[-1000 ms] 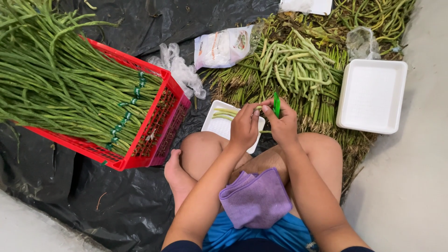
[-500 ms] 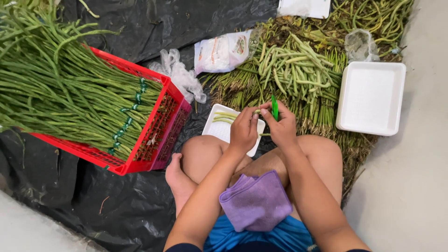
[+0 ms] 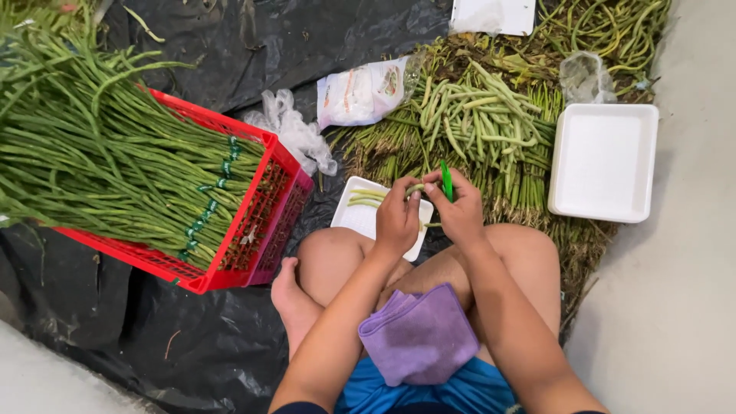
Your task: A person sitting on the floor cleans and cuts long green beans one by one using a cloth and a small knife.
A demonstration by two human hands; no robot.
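Observation:
I sit cross-legged on the floor. My left hand pinches a pale green bean piece above a small white foam tray that holds a few cut bean pieces. My right hand grips a small green-handled knife, its tip pointing up, right beside the bean. Both hands meet just above my knees. A purple cloth lies on my lap.
A red plastic crate full of bundled long beans lies at the left on black plastic sheeting. A heap of loose beans lies ahead. An empty white foam tray sits at the right, and plastic bags lie behind.
My hands stay together over the small tray, shifting only slightly with the knife and bean. The view has shifted a little.

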